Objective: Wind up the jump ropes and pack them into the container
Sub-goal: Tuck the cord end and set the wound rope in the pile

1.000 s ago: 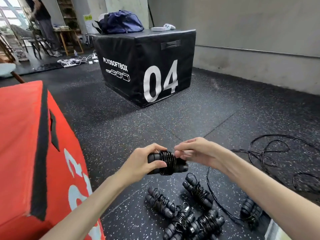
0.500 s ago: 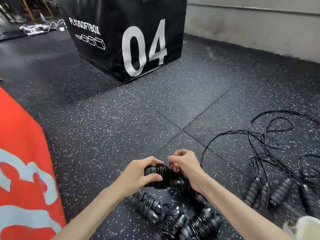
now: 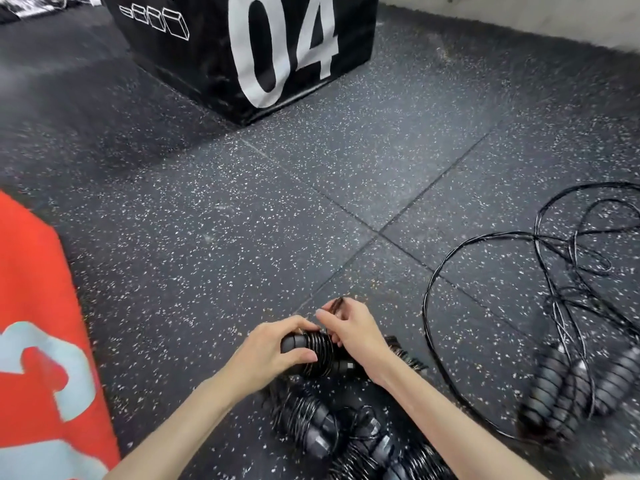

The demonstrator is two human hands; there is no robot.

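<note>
A wound jump rope (image 3: 317, 355), its black handles wrapped in coils of cord, is held just above the floor at about 6 o'clock in the view. The handle end is gripped by the left hand (image 3: 273, 351), with the fingers curled over the top and the thumb below. The right hand (image 3: 353, 332) is placed directly at 3 o'clock of the left one, touching the bundle; its fingers are bent, and a short loop of the cord (image 3: 337, 304) is pinched between the fingertips, at 12 o'clock of the bundle.

Directly beneath both hands, toward 6 o'clock, a pile of already wound ropes (image 3: 346, 434) is seen on the speckled rubber floor (image 3: 242, 220). At 3 o'clock, well apart from the hands, loose ropes (image 3: 554, 271) are spread in wide loops, and their handles (image 3: 575, 386) are lying together at about 4 o'clock; this part is blurred.

A black box (image 3: 263, 46) marked "04" is standing at 12 o'clock, far from the hands. A red box (image 3: 38, 341) is seen at 9 o'clock, at the left edge.
</note>
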